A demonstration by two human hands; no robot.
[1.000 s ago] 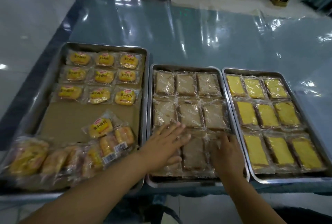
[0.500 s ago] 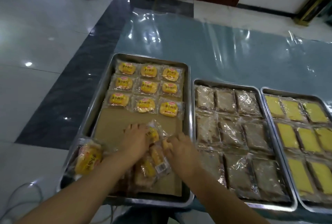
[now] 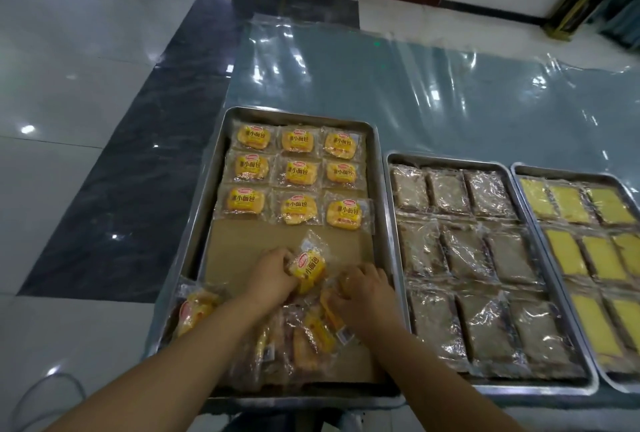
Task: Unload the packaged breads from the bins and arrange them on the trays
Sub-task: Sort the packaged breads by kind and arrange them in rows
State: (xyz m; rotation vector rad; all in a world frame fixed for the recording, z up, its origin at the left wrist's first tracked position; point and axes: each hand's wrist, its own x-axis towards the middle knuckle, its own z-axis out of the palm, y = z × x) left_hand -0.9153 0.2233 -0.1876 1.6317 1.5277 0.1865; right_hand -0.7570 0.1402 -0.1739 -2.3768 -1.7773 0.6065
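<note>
Left hand [image 3: 273, 275] pinches a yellow bread packet [image 3: 308, 267] over the left tray [image 3: 382, 223]; right hand [image 3: 367, 293] has fingers curled onto another packet [image 3: 327, 303] in the loose pile.

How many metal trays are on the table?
3. The left tray holds yellow-labelled buns, the middle tray brown bread packs, the right tray yellow cake packs. The right tray is cut off by the frame, so more may be hidden.
</note>
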